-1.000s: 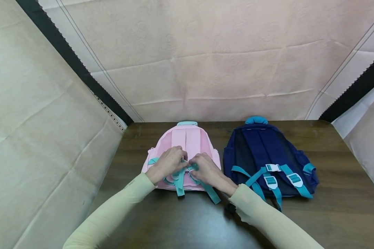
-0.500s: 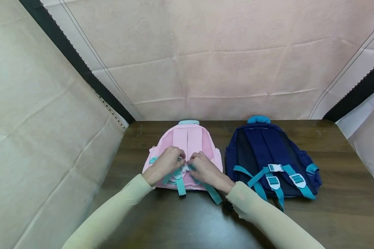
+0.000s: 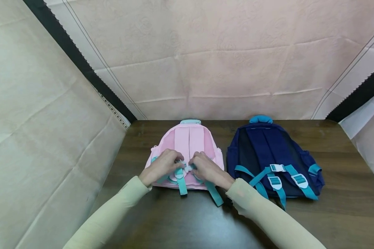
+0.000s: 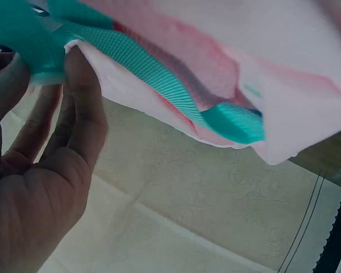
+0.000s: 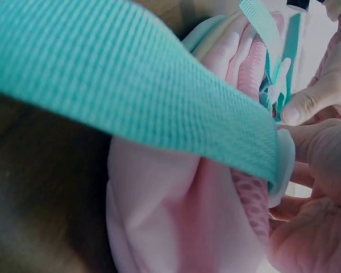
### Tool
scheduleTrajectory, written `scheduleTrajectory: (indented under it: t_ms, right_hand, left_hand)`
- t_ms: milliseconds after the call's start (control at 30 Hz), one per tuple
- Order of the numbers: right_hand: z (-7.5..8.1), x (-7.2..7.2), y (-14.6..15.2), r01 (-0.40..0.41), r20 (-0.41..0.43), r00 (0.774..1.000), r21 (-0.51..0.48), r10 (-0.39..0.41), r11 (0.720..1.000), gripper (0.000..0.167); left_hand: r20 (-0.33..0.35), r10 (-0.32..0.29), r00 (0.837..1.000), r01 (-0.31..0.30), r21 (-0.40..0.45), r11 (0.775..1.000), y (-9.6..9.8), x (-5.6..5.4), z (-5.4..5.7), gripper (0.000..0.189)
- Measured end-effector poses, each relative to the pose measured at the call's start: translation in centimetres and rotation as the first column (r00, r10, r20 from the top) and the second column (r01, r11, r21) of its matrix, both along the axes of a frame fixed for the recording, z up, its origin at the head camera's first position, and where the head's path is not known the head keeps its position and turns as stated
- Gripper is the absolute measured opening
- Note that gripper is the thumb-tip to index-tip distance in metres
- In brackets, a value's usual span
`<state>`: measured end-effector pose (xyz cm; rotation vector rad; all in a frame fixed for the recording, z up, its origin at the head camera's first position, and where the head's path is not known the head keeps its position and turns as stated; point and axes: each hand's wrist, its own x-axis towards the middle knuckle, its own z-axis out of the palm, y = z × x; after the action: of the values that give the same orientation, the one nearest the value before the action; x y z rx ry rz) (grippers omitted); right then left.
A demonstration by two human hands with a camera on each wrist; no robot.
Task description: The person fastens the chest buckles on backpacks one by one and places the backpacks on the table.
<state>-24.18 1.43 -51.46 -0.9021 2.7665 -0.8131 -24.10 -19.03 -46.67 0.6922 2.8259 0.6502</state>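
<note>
A small pink backpack (image 3: 189, 138) lies on the table, its shoulder-strap side facing up. Over its lower half, my left hand (image 3: 162, 166) pinches a teal strap (image 4: 40, 40) between thumb and fingers. My right hand (image 3: 208, 169) faces it, fingers curled on the teal webbing on the other side. Between the two hands a white buckle (image 3: 188, 168) shows. In the right wrist view, a white strap slider (image 5: 284, 165) with teal webbing (image 5: 176, 96) through it is right at my right fingers, which it partly hides. Loose teal strap ends (image 3: 182, 186) hang over the backpack's lower edge.
To the right lies a navy backpack (image 3: 252, 145) with blue straps and white buckles, its chest buckle (image 3: 277, 168) joined. The brown wooden table (image 3: 162, 221) meets pale fabric walls (image 3: 205, 76) at the back and sides.
My left hand has shifted slightly away from the right, and the white buckle between them shows more. Both backpacks appear a little further right as the head view shifts.
</note>
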Motion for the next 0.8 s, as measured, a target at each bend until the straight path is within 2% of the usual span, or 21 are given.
scheduleTrajectory:
  t_ms: [33,100,167,367,633,700,800]
  right_hand:
    - [-0.1,-0.2,0.0,0.011,0.024,1.0,-0.009,-0.011,1.0,0.027]
    - [-1.3,-0.8,0.1,0.013,0.015,1.0,-0.029,-0.012,0.999,0.026]
    - [-2.0,-1.3,0.2,0.014,0.018,1.0,-0.036,-0.014,0.999,0.026]
    - [-1.7,-1.4,0.5,-0.015,0.005,1.0,-0.066,0.015,0.998,0.026]
    - [-3.9,-2.4,0.8,-0.028,-0.028,0.999,-0.071,0.026,0.997,0.029]
    - [-3.3,-1.9,0.9,-0.021,-0.029,0.999,-0.091,0.019,0.996,0.029]
    - [-1.0,-0.7,1.2,-0.02,-0.024,1.0,-0.113,0.017,0.993,0.028]
  left_hand:
    - [0.006,0.007,1.0,-0.007,0.003,1.0,-0.1,0.0,0.0,0.02]
    - [0.011,0.025,1.0,-0.025,0.009,1.0,-0.2,-0.1,-0.1,0.024]
    - [0.014,0.047,0.999,-0.047,0.012,0.999,-0.3,-0.1,-0.2,0.025]
    - [0.057,0.126,0.99,-0.128,0.02,0.992,-0.8,-0.3,-0.4,0.023]
    - [0.118,0.176,0.977,-0.183,0.06,0.981,-1.3,0.0,-0.5,0.02]
    - [0.12,0.185,0.975,-0.195,0.08,0.978,-1.3,0.1,-0.5,0.02]
    - [0.118,0.2,0.973,-0.214,0.118,0.97,-1.3,0.2,-0.5,0.021]
